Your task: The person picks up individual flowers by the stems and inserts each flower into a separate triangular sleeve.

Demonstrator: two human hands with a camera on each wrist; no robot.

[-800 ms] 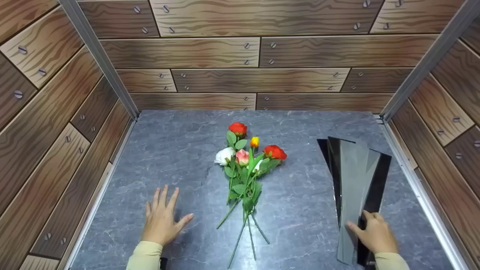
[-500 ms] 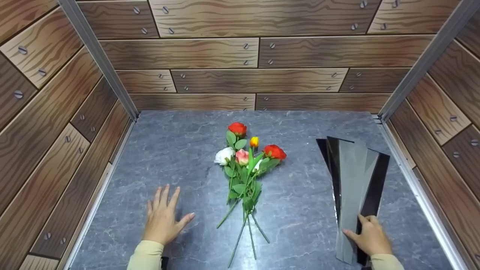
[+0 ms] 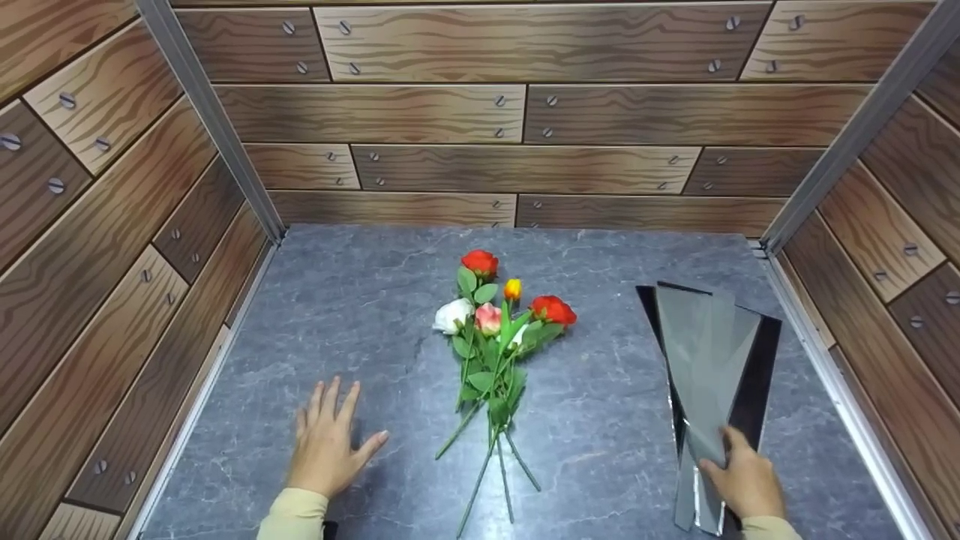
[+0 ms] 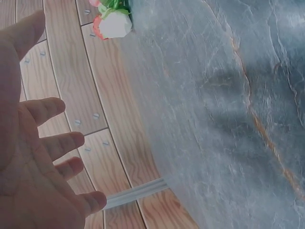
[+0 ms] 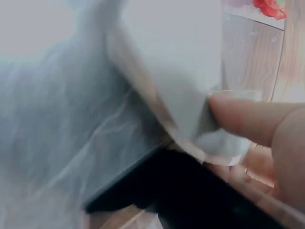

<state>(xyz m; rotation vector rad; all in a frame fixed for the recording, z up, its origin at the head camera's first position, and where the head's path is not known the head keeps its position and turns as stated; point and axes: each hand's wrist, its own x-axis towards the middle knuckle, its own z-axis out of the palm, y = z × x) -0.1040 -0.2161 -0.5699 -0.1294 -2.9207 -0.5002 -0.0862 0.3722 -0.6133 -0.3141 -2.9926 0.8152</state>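
At the right of the head view, my right hand (image 3: pixel 750 480) pinches the lower, narrow end of a clear grey flower sleeve (image 3: pixel 705 352) between thumb and fingers. Black-edged sleeves (image 3: pixel 757 367) lie fanned beneath it. The right wrist view shows my thumb (image 5: pixel 252 117) on the pale plastic, partly blurred. My left hand (image 3: pixel 325 446) has its fingers spread and holds nothing, left of the flowers; whether it touches the tabletop I cannot tell. Mid-table lies a loose bunch: red roses (image 3: pixel 553 310), a white rose (image 3: pixel 452 316), a pink bloom (image 3: pixel 488 319) and an orange-yellow tulip (image 3: pixel 512 289).
The grey marbled tabletop (image 3: pixel 360 300) is enclosed by wood-patterned panels (image 3: pixel 450 112) at the back and both sides. Metal rails (image 3: pixel 847 405) run along its side edges. Green stems (image 3: pixel 504 480) cross and point toward the front edge.
The clear sleeve's narrow end has shifted and bent under my right hand, and its wide end looks more spread. My left hand and the flowers stay in place; the head view has shifted slightly.
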